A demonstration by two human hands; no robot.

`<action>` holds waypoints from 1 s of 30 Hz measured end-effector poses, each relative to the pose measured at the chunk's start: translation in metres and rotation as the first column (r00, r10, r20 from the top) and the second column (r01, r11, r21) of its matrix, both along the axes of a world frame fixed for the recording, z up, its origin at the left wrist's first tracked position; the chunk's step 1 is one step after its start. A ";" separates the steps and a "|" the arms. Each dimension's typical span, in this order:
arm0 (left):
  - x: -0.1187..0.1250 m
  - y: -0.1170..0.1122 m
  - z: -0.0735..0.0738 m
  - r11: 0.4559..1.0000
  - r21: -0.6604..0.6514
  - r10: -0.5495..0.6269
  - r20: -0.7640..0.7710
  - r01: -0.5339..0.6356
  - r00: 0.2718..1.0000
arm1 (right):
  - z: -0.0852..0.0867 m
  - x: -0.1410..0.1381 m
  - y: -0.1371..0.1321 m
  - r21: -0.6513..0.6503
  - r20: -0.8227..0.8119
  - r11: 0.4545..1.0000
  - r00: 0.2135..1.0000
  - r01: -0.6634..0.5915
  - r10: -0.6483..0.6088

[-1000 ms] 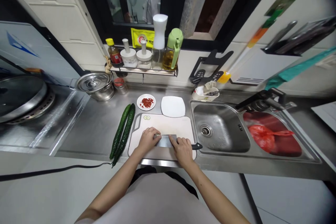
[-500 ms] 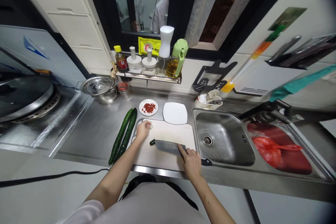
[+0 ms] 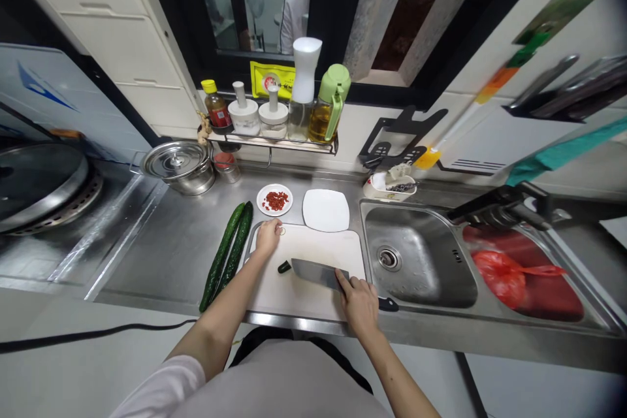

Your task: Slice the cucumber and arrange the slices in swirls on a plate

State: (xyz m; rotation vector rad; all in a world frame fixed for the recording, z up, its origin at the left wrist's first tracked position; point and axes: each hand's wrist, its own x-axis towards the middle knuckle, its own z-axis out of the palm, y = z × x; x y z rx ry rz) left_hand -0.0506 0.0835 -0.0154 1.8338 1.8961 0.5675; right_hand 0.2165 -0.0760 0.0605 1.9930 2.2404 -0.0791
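The person is wearing a plain, pale grey short-sleeved top [image 3: 294,382], its left sleeve [image 3: 166,380] ending near the elbow. Black clothing or footwear [image 3: 267,337] is showing beyond its front. The left hand [image 3: 269,237] and right hand [image 3: 361,305] are showing bare.

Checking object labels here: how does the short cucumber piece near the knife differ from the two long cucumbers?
Size: the cucumber piece is a short stub; the long cucumbers are far longer.
Place: the piece lies on the cutting board by the knife; the long cucumbers lie on the steel counter to the left.
Arrangement: the piece lies singly; the long cucumbers lie side by side.
Both show dark green skin.
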 end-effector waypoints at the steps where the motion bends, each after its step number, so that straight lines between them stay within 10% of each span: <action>1: 0.000 0.000 0.000 1.000 -0.002 -0.002 -0.007 0.002 1.000 | 0.000 0.000 0.001 0.001 -0.002 1.000 1.000 0.000 0.000; 15: 0.004 -0.006 0.015 0.986 -0.100 0.114 -0.186 -0.134 0.976 | 0.000 -0.004 0.008 -0.034 -0.067 0.999 0.997 0.035 -0.037; 22: -0.006 -0.011 0.014 0.972 -0.025 0.235 0.023 -0.234 0.972 | -0.001 -0.003 0.007 -0.092 -0.264 0.976 0.940 0.198 -0.215; 30: -0.012 -0.087 0.012 0.951 0.117 0.237 0.313 -0.285 0.920 | 0.000 -0.015 0.015 -0.212 -0.429 0.946 0.847 0.243 -0.314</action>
